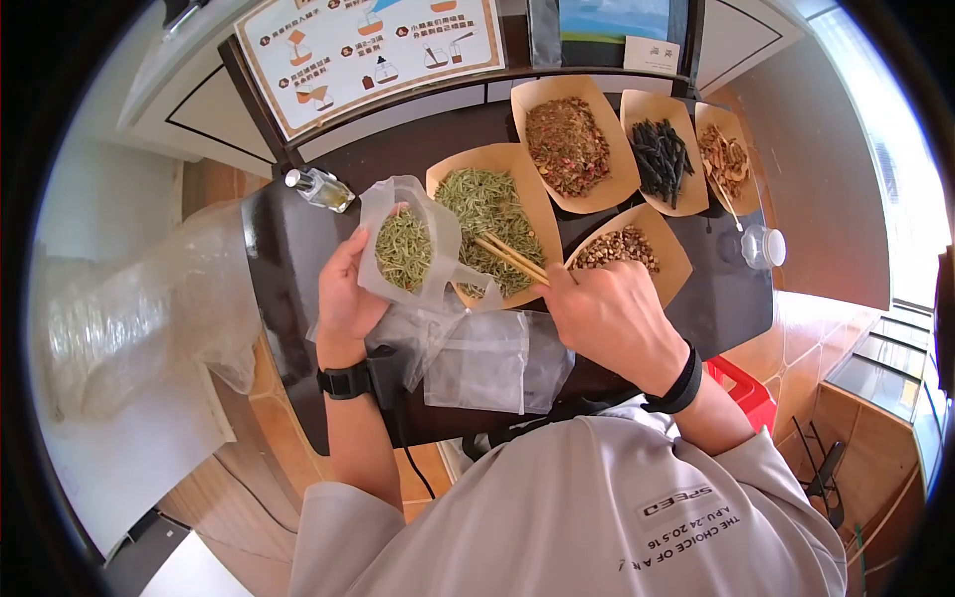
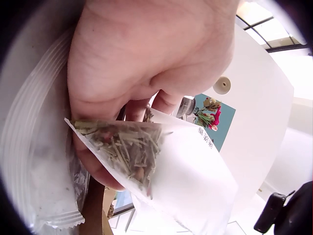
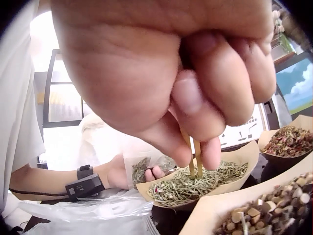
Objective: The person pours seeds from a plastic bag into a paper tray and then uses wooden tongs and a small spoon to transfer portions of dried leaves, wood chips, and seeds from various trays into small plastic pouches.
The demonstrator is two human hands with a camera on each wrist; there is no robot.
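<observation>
My left hand [image 1: 348,298] holds a translucent mesh bag [image 1: 446,239] with green dried herb inside; in the left wrist view the fingers curl behind the bag [image 2: 195,161]. Two wooden chopsticks [image 1: 512,261] are gripped in my right hand [image 1: 612,318], their tips down in the green herb [image 1: 487,204] of a paper tray. The right wrist view has the curled fingers around the chopsticks [image 3: 195,159], which reach into the herb [image 3: 181,186]. The bag is just left of that tray, partly over its edge.
Paper trays hold mixed petals [image 1: 567,144], black strips [image 1: 659,164], brown slices [image 1: 723,159] and small chunks [image 1: 622,249]. A glass bottle [image 1: 320,189] stands at the left, a clear jar [image 1: 764,247] at the right. Flat empty bags [image 1: 477,363] lie near the front edge.
</observation>
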